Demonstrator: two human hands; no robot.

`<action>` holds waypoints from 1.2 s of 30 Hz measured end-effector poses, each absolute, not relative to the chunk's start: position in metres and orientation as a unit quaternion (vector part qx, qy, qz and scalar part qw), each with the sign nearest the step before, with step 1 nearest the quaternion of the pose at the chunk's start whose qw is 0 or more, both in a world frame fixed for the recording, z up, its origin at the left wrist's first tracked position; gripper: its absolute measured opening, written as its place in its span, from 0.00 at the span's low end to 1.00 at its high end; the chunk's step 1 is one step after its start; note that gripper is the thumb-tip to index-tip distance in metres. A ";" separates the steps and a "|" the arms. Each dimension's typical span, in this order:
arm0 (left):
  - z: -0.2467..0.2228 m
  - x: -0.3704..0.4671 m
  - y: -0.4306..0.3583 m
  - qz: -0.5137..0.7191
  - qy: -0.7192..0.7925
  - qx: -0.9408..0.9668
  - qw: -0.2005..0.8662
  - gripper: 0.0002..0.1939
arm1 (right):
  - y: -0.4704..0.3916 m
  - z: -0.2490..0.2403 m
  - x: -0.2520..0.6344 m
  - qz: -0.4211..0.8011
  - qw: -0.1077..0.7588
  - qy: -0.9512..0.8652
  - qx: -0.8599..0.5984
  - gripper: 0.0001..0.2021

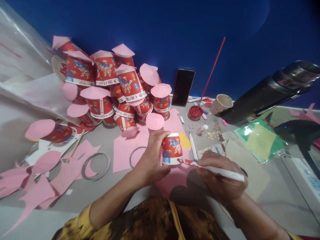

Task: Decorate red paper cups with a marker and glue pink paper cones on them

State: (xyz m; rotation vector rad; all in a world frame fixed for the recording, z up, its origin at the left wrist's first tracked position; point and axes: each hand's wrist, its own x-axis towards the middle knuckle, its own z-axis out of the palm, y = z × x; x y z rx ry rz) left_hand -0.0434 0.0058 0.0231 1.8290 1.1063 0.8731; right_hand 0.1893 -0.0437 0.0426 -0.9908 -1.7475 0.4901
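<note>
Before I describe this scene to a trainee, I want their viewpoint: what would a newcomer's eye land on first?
Probably the heap of red cups topped with pink paper, left of centre against the blue backdrop. Next, the large black flask leaning in from the right.

2 rings (83, 169), 1 phone (183, 87)

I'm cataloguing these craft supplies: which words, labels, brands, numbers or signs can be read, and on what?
None can be read for certain.
Held paper cup: printed sides, too blurred.
Stacked paper cups: print on sides and rim bands, too small and blurred.
White marker: dark print along its barrel, too small.
</note>
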 end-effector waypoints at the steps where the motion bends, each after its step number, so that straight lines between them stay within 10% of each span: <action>1: 0.024 -0.043 0.006 0.347 0.437 0.723 0.407 0.47 | -0.043 0.043 0.189 0.200 0.509 -0.729 -0.411 0.07; 36: 0.020 -0.042 0.006 0.357 0.408 0.733 0.411 0.44 | -0.038 0.049 0.186 0.172 0.513 -0.744 -0.392 0.05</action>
